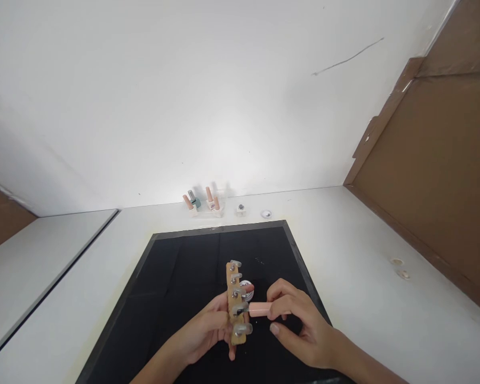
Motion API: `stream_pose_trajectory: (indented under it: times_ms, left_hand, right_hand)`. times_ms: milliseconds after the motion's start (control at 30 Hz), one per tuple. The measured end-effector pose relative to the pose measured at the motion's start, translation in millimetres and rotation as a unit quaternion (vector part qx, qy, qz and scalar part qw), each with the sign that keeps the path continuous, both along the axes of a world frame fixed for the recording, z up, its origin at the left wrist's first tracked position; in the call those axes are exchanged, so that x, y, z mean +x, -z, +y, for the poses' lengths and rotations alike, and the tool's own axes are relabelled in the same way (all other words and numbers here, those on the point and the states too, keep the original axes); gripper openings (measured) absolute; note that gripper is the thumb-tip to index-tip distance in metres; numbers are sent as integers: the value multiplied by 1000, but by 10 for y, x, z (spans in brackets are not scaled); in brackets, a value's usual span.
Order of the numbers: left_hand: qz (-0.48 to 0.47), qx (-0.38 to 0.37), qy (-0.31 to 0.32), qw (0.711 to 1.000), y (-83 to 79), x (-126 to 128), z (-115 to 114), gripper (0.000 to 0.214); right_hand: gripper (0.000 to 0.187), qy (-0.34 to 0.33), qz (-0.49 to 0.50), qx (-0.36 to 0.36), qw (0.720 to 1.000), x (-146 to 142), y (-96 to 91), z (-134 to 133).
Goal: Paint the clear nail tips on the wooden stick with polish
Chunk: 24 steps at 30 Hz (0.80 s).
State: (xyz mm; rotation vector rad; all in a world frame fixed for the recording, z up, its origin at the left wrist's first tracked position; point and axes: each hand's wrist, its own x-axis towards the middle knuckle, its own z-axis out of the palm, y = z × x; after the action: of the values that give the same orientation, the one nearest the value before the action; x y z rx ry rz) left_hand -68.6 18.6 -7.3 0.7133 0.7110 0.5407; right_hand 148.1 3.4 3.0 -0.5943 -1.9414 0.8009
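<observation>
Head view: left hand (208,333) closed round wooden strip (234,304) with five clear nail tips (240,308), held upright over black mat (176,277). Right hand (300,325) pinches pink brush cap (260,309), bristle end at fourth tip. Best done with strip steady, light strokes. Small jar (247,288) behind strip. Bench (364,277) rear: four polish bottles (203,202), two small pots (241,209).
</observation>
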Motion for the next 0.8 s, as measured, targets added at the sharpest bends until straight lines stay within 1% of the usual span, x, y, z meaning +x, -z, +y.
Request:
stream_pose_trajectory:
  times_ms: [300,533,633,800]
  left_hand:
    - [-5,-3,-10,1000,-41,-3,-13,69]
    - [-5,0,-14,1000,-50,-5,-2,66]
    - [-7,4,-7,1000,-37,-15,-5,66]
    - [-19,28,4,999,-25,-18,-20,67]
  right_hand:
    - [17,24,4,0,1000,21,40,7]
    - [20,44,17,11,999,26,4,23]
    - [20,64,23,13,998,21,4,26]
    - [16,126,46,-2,991,-1,28,33]
